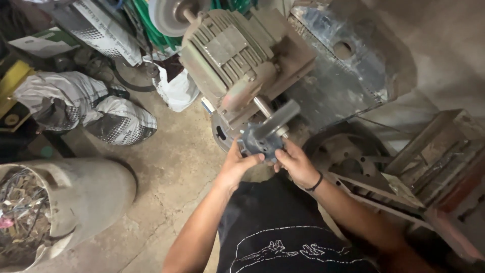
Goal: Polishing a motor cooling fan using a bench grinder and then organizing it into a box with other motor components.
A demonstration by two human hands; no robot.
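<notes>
A ribbed, dusty motor [237, 55] sits just beyond the fingertips. Below its shaft, a grey metal disc [260, 141] with holes is pinched between left hand [237, 164] and right hand [298, 163], fingers curled closed around its rim.

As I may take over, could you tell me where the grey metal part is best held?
Hold the grey metal part by its flat flange rim, one hand from each side, as the left hand and right hand do now; its stub points up toward the motor.
</notes>
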